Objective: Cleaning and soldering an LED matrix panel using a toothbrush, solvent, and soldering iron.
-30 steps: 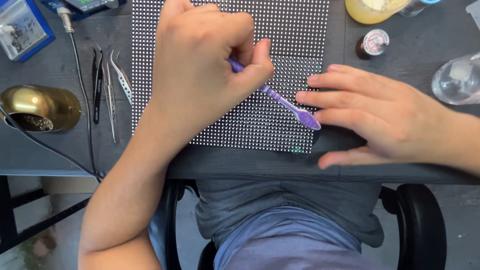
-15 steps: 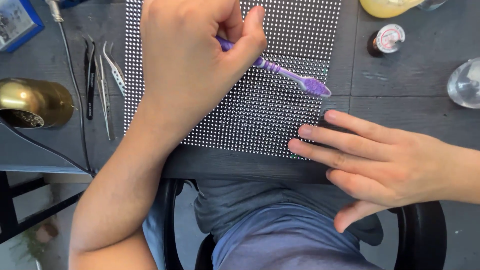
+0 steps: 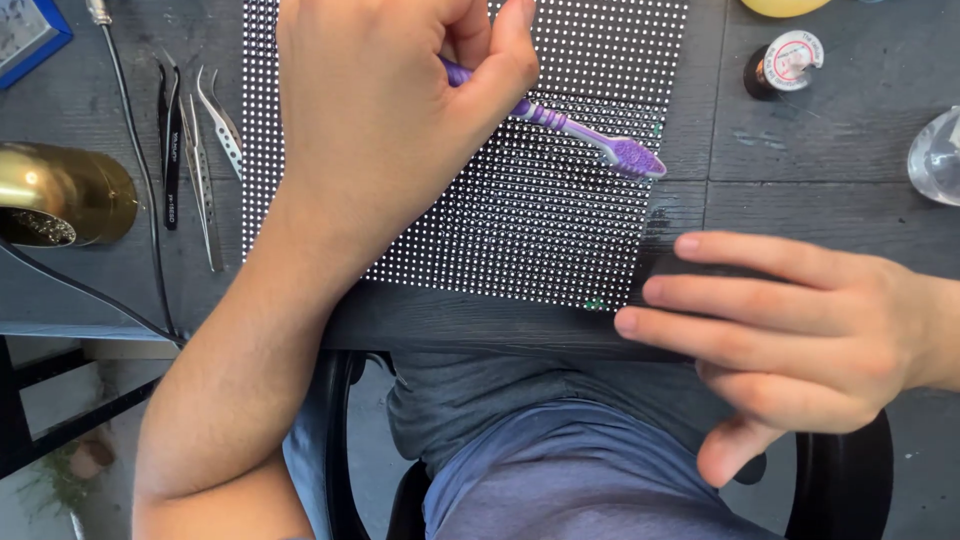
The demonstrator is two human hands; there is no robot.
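1. The left hand (image 3: 390, 110) is curled shut around the handle of a purple toothbrush (image 3: 590, 135), thumb and fingers pinching the end nearest the wrist; this grip hides most of the handle.
2. The toothbrush lies slantwise over a black panel (image 3: 520, 220) covered in rows of small white dots, its bristled head pointing to the right and resting on the panel near its right edge.
3. The panel lies flat on the dark grey tabletop (image 3: 800, 160), its near edge close to the tabletop's front edge.
4. The right hand (image 3: 800, 340) is open and flat, fingers spread and pointing left; it holds nothing. Its fingertips lie just beside the panel's lower right corner, on the tabletop's front edge, and the thumb hangs over the lap below.
5. Left of the panel lie several tweezers (image 3: 200, 150), one black and the others silver, side by side.
6. Further left sits a round brass holder (image 3: 60, 195), with a black cable (image 3: 130, 170) running past it.
7. At the far right a small dark bottle (image 3: 785, 65) with a white and red cap lies on the tabletop, well apart from the hands, and a clear glass object (image 3: 935, 155) shows at the edge.
8. Below the tabletop, the person's grey shirt and a black chair are visible.
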